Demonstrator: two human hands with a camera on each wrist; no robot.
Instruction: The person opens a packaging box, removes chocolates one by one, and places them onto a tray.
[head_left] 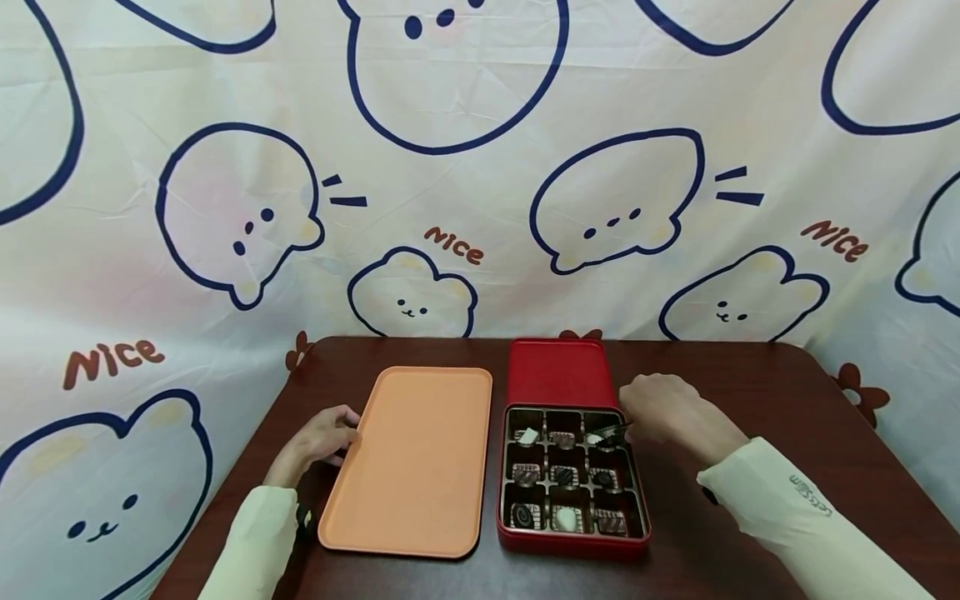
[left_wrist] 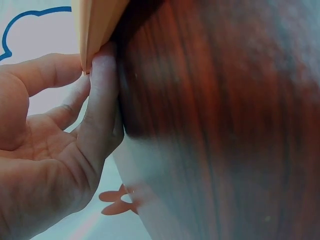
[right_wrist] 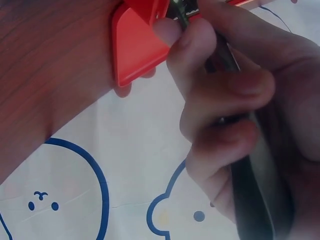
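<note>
My left hand (head_left: 324,437) pinches the left rim of a flat orange tray (head_left: 412,467); in the left wrist view, thumb and fingers meet at the tray's edge (left_wrist: 97,30). My right hand (head_left: 663,417) curls its fingers round dark metal tongs (right_wrist: 255,185). The tips of these tongs reach into the back right compartment of a red tin (head_left: 573,546). A chocolate (head_left: 594,438) with a pale top lies at the tips; whether they grip it, I cannot tell. Other chocolates, such as a white one (head_left: 566,519) and a dark round one (head_left: 522,516), sit in the divided compartments.
The tin's red lid (head_left: 560,371) lies behind it, toward the table's far edge. Tray and tin stand side by side on a dark wooden table (head_left: 720,375). A white cloth (head_left: 495,200) with blue cartoon outlines hangs behind the table.
</note>
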